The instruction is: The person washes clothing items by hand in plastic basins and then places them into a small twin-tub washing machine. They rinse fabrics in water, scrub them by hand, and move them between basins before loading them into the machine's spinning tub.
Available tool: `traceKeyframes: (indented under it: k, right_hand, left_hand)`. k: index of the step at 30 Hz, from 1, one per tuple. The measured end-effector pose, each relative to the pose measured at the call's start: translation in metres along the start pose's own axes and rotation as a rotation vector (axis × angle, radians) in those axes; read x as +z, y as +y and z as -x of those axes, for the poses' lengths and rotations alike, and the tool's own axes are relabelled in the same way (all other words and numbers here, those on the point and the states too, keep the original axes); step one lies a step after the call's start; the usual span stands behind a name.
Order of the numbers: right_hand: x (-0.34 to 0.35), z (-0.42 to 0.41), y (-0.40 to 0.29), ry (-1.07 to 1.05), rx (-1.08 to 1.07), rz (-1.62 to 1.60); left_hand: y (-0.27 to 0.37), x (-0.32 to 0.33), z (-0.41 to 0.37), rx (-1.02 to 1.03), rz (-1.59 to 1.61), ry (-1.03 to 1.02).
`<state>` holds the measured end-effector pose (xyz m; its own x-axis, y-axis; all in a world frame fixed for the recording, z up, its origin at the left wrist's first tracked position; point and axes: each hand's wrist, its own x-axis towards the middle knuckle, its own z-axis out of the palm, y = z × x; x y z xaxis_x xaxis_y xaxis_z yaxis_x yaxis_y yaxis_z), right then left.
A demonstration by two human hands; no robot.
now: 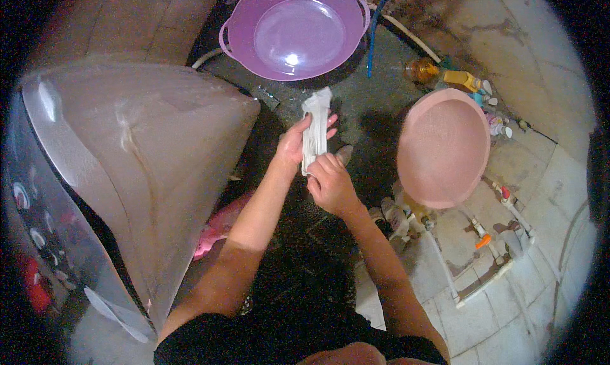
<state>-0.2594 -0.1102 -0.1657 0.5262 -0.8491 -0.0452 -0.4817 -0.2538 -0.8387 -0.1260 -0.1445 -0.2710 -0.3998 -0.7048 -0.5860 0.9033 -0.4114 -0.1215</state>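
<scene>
A narrow, folded white cloth (315,129), perhaps a sock, stretches between my two hands. My left hand (291,143) supports it from below, thumb on its near side and fingertips showing past its right edge. With curled fingers, my right hand (331,181) pinches the lower end. The cloth's upper end sticks out loose and crumpled beyond the left fingers. Farther ahead is a purple plastic tub (267,64) with two loop handles; its glossy bottom shows a bright reflection.
A washing machine (181,112) with a knobbed panel stands left. A pink basin (443,150) is at right, near several bottles (460,80). White pipes (441,265) with an orange-handled tap (482,241) run along the tiled wall. A blue hose (373,40) hangs beside the tub.
</scene>
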Motion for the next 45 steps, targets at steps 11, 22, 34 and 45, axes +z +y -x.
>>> traceKeyframes:
  k: [11,22,34,45]
  right_hand:
    - [0.004,0.039,-0.017,0.197,0.178,-0.289]
    - [-0.018,0.033,-0.013,0.467,0.204,-0.166]
    - [-0.005,0.03,-0.011,0.422,0.21,-0.15]
    - [-0.015,0.032,-0.007,0.667,0.56,-0.574]
  left_hand:
    - [0.026,-0.048,-0.006,0.242,-0.359,0.294]
    - [0.037,0.052,0.002,0.223,-0.196,-0.13]
    - [0.049,0.08,0.021,0.341,-0.158,-0.273]
    - [0.053,0.06,0.025,0.366,-0.395,-0.102]
